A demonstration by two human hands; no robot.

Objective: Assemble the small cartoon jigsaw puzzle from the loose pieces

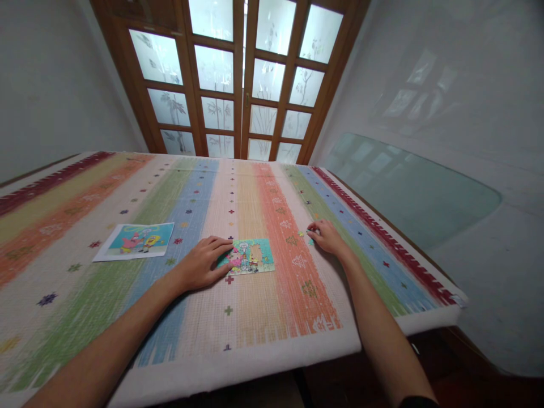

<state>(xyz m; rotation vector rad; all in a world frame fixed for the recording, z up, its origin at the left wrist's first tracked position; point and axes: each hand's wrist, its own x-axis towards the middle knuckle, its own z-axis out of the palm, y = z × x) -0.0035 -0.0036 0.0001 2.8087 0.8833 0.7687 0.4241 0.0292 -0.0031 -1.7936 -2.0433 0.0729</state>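
A jigsaw puzzle [261,258] with a cartoon picture lies on the striped tablecloth, a little right of the middle. My left hand [208,263] rests flat at its left side, fingers stretched out and touching the puzzle, so part of that side is covered. Off to the right of the puzzle, my right hand [325,235] has thumb and fingers pinched together at a small puzzle piece, mostly hidden by the fingertips. Right beside those fingertips, a yellow-green loose piece [301,233] lies on the cloth. A teal piece [311,242] shows just under the hand.
To the left lies a printed cartoon picture card [140,241], slightly curled. The tablecloth [255,317] hangs over the front edge of the table. Behind the table stand wooden doors [242,85] with frosted panes. A glass panel [408,187] leans along the right wall.
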